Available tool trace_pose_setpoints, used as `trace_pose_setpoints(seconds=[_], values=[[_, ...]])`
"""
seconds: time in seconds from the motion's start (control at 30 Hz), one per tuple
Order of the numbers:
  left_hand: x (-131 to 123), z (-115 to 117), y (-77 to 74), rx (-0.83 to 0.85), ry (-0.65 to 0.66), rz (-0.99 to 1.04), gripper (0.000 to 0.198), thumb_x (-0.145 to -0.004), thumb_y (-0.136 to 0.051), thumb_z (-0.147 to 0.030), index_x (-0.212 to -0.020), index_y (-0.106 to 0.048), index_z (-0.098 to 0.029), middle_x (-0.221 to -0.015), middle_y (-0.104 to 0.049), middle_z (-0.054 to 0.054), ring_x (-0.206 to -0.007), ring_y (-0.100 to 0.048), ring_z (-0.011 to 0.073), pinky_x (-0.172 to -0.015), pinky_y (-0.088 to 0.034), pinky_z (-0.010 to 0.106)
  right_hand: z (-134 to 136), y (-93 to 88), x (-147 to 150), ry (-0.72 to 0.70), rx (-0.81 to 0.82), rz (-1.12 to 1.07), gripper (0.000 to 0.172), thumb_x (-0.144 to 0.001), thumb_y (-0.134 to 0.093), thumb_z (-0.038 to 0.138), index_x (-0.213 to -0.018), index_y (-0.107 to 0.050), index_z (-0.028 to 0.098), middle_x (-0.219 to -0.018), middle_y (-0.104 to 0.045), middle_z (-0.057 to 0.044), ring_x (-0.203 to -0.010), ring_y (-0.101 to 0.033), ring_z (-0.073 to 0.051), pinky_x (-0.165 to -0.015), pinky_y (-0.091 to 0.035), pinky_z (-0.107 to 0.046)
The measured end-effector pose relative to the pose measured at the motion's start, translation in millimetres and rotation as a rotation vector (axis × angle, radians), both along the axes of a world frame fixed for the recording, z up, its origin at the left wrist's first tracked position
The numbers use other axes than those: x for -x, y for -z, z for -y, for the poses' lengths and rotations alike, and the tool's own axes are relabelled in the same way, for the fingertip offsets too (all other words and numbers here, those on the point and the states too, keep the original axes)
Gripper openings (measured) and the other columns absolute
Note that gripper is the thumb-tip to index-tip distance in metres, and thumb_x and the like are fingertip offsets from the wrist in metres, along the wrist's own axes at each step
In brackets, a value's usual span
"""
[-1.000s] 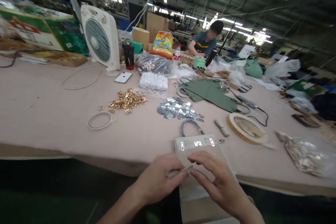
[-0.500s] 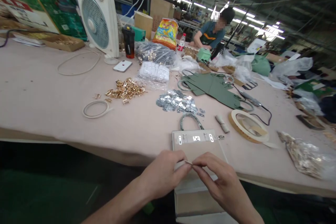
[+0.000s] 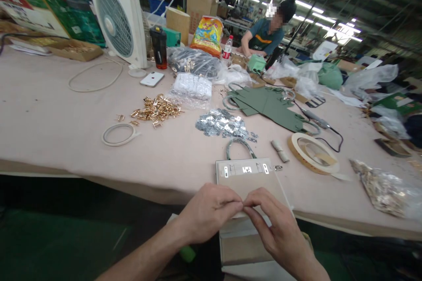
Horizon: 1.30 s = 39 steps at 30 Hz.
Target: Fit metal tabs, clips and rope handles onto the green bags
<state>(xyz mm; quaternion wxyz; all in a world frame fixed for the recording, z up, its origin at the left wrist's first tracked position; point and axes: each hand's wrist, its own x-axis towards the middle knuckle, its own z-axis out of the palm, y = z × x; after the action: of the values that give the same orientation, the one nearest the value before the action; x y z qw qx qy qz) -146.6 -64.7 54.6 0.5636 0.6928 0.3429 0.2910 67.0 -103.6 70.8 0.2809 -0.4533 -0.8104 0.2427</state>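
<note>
My left hand point(image 3: 211, 210) and my right hand point(image 3: 275, 224) meet fingertip to fingertip, each closed in a pinch. Between them is a thin pale strip, now almost wholly hidden by the fingers. Below and behind the hands lies a beige bag panel point(image 3: 253, 182), partly on the table and hanging over its front edge. It has a green-grey handle point(image 3: 240, 141) at the top and small metal plates point(image 3: 246, 169) along its upper band. To the right of the panel rest a small metal fitting point(image 3: 278, 167) and a rolled beige piece point(image 3: 279, 151).
Beyond the panel are piles of silver plates point(image 3: 222, 124) and gold fittings point(image 3: 156, 109). Tape rolls lie left point(image 3: 119, 142) and right point(image 3: 293, 145). Green bag pieces point(image 3: 270, 107), a corded tool point(image 3: 314, 117), a phone point(image 3: 152, 79) and a fan point(image 3: 138, 30) stand farther back, near a co-worker point(image 3: 267, 37).
The fingertips have come closer together, covering the pale strip that showed between them before. Both hands stay over the bag panel. The view has shifted slightly.
</note>
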Motion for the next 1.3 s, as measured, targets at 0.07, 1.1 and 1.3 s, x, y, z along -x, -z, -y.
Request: trace_pose_setpoints(seconds=[0.07, 1.1, 1.3], values=[[-3, 1, 4.7, 0.147, -0.045, 0.081, 0.029, -0.096, -0.059, -0.033, -0.086, -0.080, -0.016, -0.077, -0.071, 0.000, -0.077, -0.063, 0.0165, -0.072, -0.044, 0.024, 1, 3.3, 2, 0.020, -0.049, -0.001, 0.015, -0.103, -0.050, 0.014, -0.104, -0.061, 0.025, -0.092, -0.064, -0.005, -0.085, -0.064, -0.021, -0.075, -0.053, -0.032], [-42, -9, 41.9, 0.392, -0.197, 0.132, 0.039, -0.093, -0.059, -0.050, -0.084, -0.072, -0.014, -0.077, -0.066, 0.002, -0.076, -0.059, 0.0173, -0.072, -0.045, 0.026, 8, 30.0, -45, 0.163, -0.138, -0.228, 0.018, -0.104, -0.050, 0.012, -0.110, -0.059, 0.026, -0.097, -0.064, -0.005, -0.093, -0.065, -0.020, -0.082, -0.055, -0.031], [-42, -13, 53.4, 0.202, -0.174, -0.117, 0.041, -0.097, -0.051, -0.048, -0.079, -0.069, -0.017, -0.080, -0.067, 0.002, -0.082, -0.062, 0.0214, -0.072, -0.042, 0.027, -45, 18.8, -110, 0.399, -0.039, -0.138, 0.016, -0.106, -0.053, 0.035, -0.104, -0.065, 0.024, -0.128, -0.059, -0.011, -0.128, -0.056, -0.025, -0.109, -0.046, -0.041]])
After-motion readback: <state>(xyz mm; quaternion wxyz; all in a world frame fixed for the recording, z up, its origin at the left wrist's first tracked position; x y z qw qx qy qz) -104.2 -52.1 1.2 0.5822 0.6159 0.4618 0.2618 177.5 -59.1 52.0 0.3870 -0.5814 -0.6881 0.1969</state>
